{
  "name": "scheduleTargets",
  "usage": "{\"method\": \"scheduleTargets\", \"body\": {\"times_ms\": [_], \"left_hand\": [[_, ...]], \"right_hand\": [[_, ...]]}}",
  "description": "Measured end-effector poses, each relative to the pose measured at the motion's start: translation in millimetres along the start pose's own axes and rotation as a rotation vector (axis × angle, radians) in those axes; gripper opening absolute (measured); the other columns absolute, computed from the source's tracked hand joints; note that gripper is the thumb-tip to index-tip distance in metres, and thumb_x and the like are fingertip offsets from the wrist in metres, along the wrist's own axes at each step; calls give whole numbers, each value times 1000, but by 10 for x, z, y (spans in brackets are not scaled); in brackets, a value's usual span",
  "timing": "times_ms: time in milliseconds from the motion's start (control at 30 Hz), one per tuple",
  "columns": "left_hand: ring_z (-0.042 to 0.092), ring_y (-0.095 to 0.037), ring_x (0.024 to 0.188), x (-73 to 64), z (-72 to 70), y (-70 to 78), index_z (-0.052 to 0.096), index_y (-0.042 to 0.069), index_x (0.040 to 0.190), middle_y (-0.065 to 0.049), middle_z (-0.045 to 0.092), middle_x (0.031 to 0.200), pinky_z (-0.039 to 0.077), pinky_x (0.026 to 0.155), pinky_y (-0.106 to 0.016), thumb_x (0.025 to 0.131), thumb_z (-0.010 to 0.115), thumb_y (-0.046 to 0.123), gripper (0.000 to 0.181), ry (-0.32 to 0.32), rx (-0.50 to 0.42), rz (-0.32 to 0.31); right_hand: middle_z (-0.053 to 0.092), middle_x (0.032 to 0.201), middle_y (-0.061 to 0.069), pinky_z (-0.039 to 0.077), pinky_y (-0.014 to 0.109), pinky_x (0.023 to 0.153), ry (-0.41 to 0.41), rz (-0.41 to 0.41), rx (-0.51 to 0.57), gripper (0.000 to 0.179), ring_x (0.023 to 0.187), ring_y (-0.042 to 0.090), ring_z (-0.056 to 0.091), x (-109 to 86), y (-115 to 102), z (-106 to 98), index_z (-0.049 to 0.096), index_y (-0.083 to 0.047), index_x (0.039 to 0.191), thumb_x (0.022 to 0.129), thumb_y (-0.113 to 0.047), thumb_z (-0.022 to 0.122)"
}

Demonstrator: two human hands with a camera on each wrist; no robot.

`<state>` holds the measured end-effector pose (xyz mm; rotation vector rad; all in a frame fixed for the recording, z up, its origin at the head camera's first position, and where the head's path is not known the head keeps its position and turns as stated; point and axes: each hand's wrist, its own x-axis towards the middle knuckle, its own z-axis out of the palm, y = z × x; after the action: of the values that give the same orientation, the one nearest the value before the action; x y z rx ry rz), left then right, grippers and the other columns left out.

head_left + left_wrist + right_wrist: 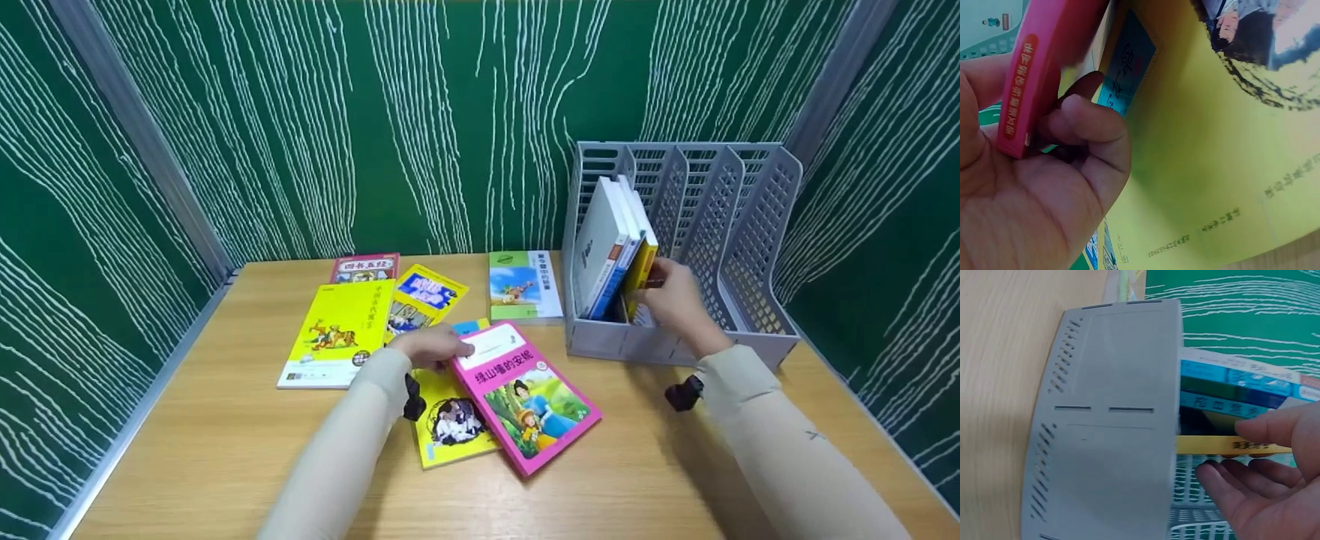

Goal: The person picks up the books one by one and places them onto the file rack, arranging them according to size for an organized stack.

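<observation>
My left hand (431, 347) grips the top left corner of a pink book (541, 442), thumb on its cover and fingers underneath. The pink book overlaps a yellow book (442, 448) with an oval picture on the table. Seen from the left wrist, the pink spine (1019, 90) sits between thumb and curled fingers. At the grey file rack (600, 339), my right hand (679, 300) pinches a thin yellow-spined book (1207, 445) standing in a left-hand compartment. Its thumb is on one side and the fingers on the other. White books (598, 247) with blue spines lean beside that one.
Farther left lie a large yellow book (319, 315), a red-covered book (365, 264) partly under it, and a smaller yellow book (439, 289). A green and blue book (517, 289) lies left of the rack. Green walls (465, 150) with white lines enclose the wooden table (202, 420).
</observation>
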<state>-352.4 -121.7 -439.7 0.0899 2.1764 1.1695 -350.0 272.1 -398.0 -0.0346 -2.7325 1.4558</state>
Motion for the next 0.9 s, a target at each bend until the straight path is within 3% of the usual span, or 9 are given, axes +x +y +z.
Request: {"method": "scheduleTargets", "body": {"times_ms": [133, 233, 333, 600, 767, 900], "left_hand": [[70, -21, 104, -39, 9, -28, 57, -1, 148, -11, 73, 124, 58, 98, -35, 109, 63, 27, 48, 4, -23, 36], [74, -24, 113, -77, 16, -52, 52, -1, 152, -12, 73, 129, 57, 111, -43, 110, 62, 27, 52, 7, -36, 61], [75, -25, 114, -102, 22, -83, 53, 0, 152, -12, 74, 129, 55, 115, -45, 111, 61, 28, 50, 9, -46, 72], [79, -25, 105, -169, 43, -142, 53, -1, 149, -15, 76, 124, 64, 100, -39, 114, 56, 26, 44, -25, -112, 116], [80, -23, 95, -203, 26, -196, 56, 1, 149, -15, 80, 119, 67, 84, -32, 115, 53, 24, 41, -65, -173, 168], [81, -23, 93, -235, 17, -244, 58, 2, 149, -15, 80, 118, 66, 79, -29, 114, 55, 24, 41, -59, -220, 205]], "right_hand": [[50, 156, 34, 45, 61, 123, 40, -18, -19, 61, 144, 51, 52, -82, -78, -48, 37, 9, 162, 104, 5, 55], [51, 156, 34, 47, 60, 123, 65, -36, -27, 60, 144, 50, 52, -145, -134, -78, 38, 7, 162, 105, 3, 55], [53, 155, 33, 48, 60, 121, 86, -51, -39, 58, 143, 49, 54, -210, -193, -91, 41, 6, 161, 105, 3, 55], [63, 145, 31, 51, 61, 117, 215, -143, -107, 51, 136, 48, 61, -397, -355, -97, 53, 8, 152, 102, 0, 62], [61, 149, 33, 51, 62, 116, 262, -172, -109, 56, 138, 49, 60, -524, -462, -99, 50, 8, 154, 101, -1, 65], [60, 151, 32, 54, 62, 114, 281, -208, -117, 56, 138, 50, 60, -618, -548, -67, 51, 7, 153, 101, -1, 68]]}}
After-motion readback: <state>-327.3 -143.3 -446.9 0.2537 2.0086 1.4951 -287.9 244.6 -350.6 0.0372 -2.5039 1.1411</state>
